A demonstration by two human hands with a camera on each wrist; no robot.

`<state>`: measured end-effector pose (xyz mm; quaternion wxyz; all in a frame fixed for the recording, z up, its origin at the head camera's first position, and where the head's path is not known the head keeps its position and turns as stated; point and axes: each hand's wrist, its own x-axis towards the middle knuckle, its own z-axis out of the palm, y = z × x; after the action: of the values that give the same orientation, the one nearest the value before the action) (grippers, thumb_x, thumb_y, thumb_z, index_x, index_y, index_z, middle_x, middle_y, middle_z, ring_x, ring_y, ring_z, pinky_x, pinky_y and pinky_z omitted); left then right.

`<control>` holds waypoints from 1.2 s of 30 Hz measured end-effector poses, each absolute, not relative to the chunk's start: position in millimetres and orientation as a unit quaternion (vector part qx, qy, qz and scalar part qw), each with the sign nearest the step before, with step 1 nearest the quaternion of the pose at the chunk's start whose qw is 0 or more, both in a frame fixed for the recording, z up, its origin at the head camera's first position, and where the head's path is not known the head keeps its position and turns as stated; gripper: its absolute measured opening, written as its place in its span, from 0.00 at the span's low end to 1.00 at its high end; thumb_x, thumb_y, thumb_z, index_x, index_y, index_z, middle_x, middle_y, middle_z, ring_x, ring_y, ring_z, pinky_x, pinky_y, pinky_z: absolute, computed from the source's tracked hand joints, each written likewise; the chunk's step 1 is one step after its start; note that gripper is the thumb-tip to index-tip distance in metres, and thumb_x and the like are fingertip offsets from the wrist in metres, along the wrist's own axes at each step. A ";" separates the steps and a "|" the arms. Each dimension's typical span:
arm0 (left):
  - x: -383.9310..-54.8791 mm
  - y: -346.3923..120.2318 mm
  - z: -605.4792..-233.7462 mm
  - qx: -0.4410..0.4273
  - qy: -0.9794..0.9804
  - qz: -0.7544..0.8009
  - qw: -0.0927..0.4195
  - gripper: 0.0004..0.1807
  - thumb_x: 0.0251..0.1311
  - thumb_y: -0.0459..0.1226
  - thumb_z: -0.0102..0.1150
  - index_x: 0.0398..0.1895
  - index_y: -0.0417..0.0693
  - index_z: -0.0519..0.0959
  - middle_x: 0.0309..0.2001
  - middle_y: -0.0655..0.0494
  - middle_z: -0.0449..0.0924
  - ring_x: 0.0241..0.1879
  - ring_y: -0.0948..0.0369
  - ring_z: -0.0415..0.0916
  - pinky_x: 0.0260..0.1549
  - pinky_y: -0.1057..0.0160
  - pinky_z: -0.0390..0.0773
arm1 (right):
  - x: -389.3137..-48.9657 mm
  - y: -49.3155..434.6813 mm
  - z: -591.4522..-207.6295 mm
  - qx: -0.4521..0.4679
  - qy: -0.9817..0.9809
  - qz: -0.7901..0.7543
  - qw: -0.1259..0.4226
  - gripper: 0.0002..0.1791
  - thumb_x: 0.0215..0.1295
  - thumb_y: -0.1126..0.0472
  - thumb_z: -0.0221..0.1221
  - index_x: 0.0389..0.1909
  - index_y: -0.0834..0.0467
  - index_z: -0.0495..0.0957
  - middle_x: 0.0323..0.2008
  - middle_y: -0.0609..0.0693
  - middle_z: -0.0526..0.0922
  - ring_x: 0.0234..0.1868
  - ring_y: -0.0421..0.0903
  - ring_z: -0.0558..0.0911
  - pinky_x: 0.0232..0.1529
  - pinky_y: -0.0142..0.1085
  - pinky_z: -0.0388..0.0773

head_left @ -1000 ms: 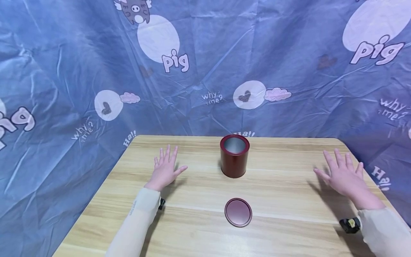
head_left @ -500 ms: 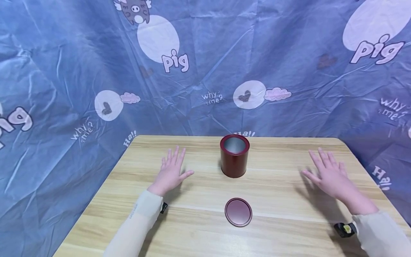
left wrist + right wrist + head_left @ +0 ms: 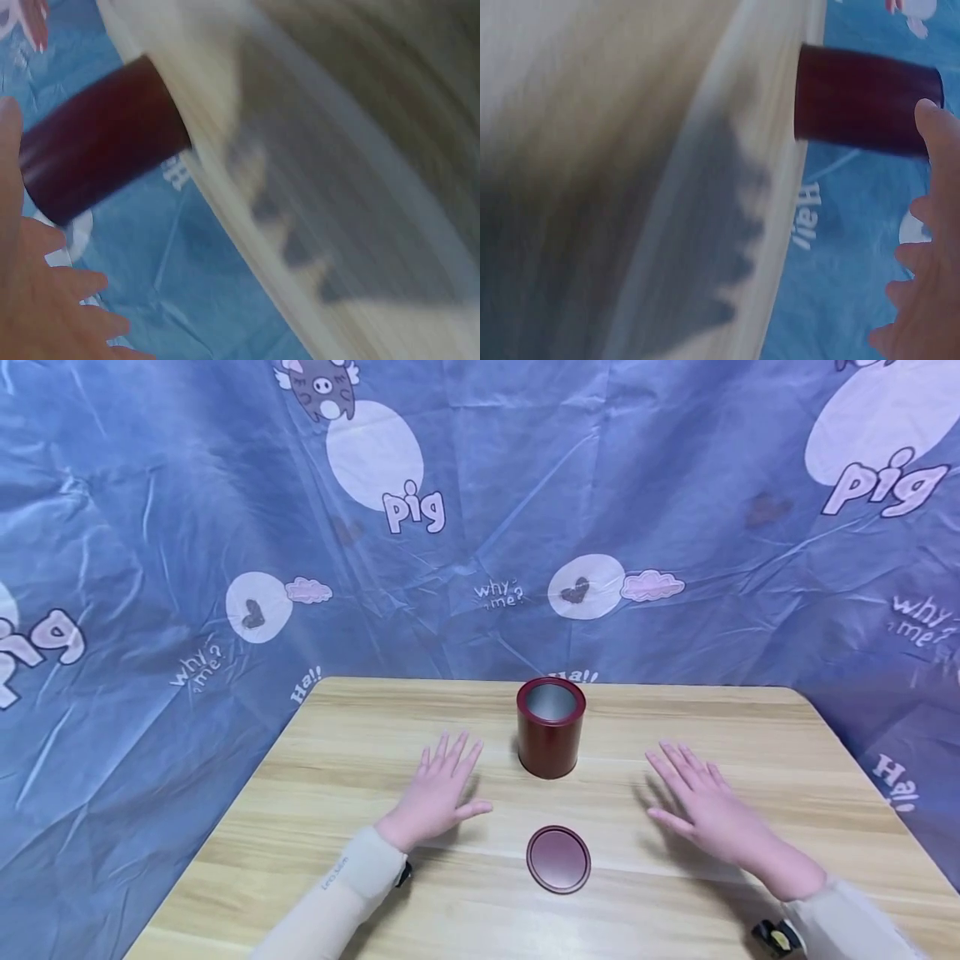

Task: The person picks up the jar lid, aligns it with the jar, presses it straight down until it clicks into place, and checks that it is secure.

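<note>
Approach step: both hands, left (image 3: 438, 789) and right (image 3: 705, 810), flat-fingered and holding nothing, flank the dark-red cylindrical metal tin (image 3: 551, 727) and its round red lid (image 3: 558, 858) on the wooden worktop (image 3: 360, 752); next move probably calls for gripping one.

Makeshift recording corner: wooden table (image 3: 360, 760) against cartoon-pig cloth backdrop (image 3: 187, 510).

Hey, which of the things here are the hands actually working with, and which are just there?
In hand:
- dark red tin, open and upright, between both hands
- round lid, flat on the table nearer the person
- left hand and right hand, fingers spread, holding nothing

Just there:
- wooden table
- blue printed cloth behind
</note>
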<state>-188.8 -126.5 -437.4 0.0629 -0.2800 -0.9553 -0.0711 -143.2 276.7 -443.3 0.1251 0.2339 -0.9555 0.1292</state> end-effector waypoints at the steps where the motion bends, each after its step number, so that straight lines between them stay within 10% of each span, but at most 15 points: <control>1: -187.7 -124.3 -437.7 -0.286 -0.954 -0.065 0.062 0.51 0.59 0.65 0.52 0.77 0.49 0.48 0.77 0.41 0.46 0.74 0.37 0.45 0.67 0.32 0.52 | -142.9 274.1 -443.9 0.238 -0.955 0.127 0.126 0.45 0.65 0.46 0.58 0.77 0.54 0.48 0.75 0.63 0.49 0.77 0.59 0.41 0.74 0.52 0.28; 12: -176.1 -105.3 -440.5 -0.333 -0.941 -0.039 0.047 0.51 0.58 0.66 0.50 0.77 0.49 0.49 0.76 0.42 0.47 0.74 0.37 0.46 0.67 0.34 0.53 | -138.7 250.3 -448.2 0.276 -0.944 0.114 0.139 0.42 0.62 0.44 0.60 0.73 0.56 0.57 0.75 0.59 0.53 0.77 0.57 0.46 0.75 0.51 0.33; 19: -171.0 -98.7 -440.7 -0.347 -0.936 -0.035 0.044 0.51 0.57 0.67 0.50 0.77 0.50 0.50 0.76 0.43 0.47 0.74 0.38 0.45 0.67 0.35 0.56 | -136.1 236.7 -452.4 0.302 -0.937 0.108 0.137 0.42 0.62 0.42 0.59 0.73 0.55 0.57 0.75 0.58 0.54 0.78 0.48 0.39 0.70 0.33 0.24; 27: -168.3 -91.1 -442.1 -0.364 -0.931 -0.025 0.029 0.52 0.57 0.68 0.49 0.78 0.52 0.48 0.76 0.42 0.47 0.74 0.38 0.45 0.68 0.36 0.56 | -134.6 221.7 -451.2 0.313 -0.937 0.109 0.106 0.42 0.61 0.40 0.59 0.72 0.55 0.60 0.73 0.58 0.58 0.77 0.50 0.45 0.64 0.64 0.62; 36: -163.3 -84.5 -448.1 -0.384 -0.923 -0.009 0.009 0.53 0.56 0.69 0.50 0.77 0.51 0.50 0.76 0.41 0.49 0.73 0.38 0.47 0.68 0.38 0.57 | -127.9 212.2 -457.6 0.325 -0.936 0.105 0.080 0.44 0.61 0.38 0.59 0.72 0.57 0.61 0.71 0.62 0.61 0.70 0.65 0.62 0.64 0.63 0.63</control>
<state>-163.3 -84.5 -448.1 0.0088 -0.3841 -0.9232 -0.0087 -127.9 212.2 -457.6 0.0798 0.3251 -0.9365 0.1047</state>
